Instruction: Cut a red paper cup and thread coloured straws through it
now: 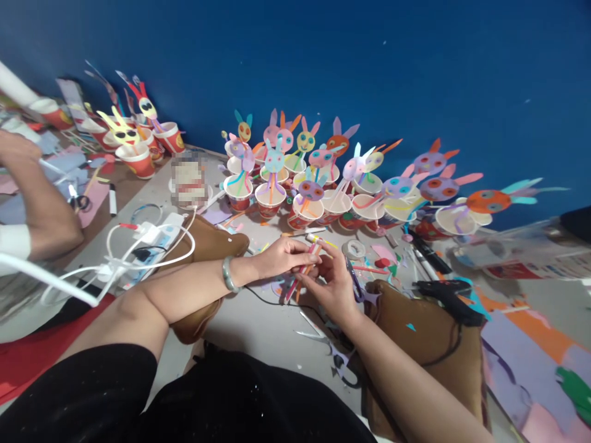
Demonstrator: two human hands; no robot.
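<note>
Both hands meet in front of me around a few thin coloured sticks (295, 288), pink-red and orange, perhaps pencils or pens. My left hand (287, 256) pinches their upper part from the left. The fingers of my right hand (333, 280) close on the same sticks from the right. Purple-handled scissors (354, 280) lie just beyond the right hand. Below the hands, another pair of scissors (344, 366) lies among purple paper scraps. A tape roll (354, 248) and a yellow-tipped stick (318, 238) rest behind the hands.
Several paper cups (270, 200) with paper rabbit heads line the blue wall. A black glue gun (455, 300) lies on a brown cushion (415, 357) at right. White cables run from a power strip (157, 243) at left. A co-worker's arm (46, 191) shows at far left.
</note>
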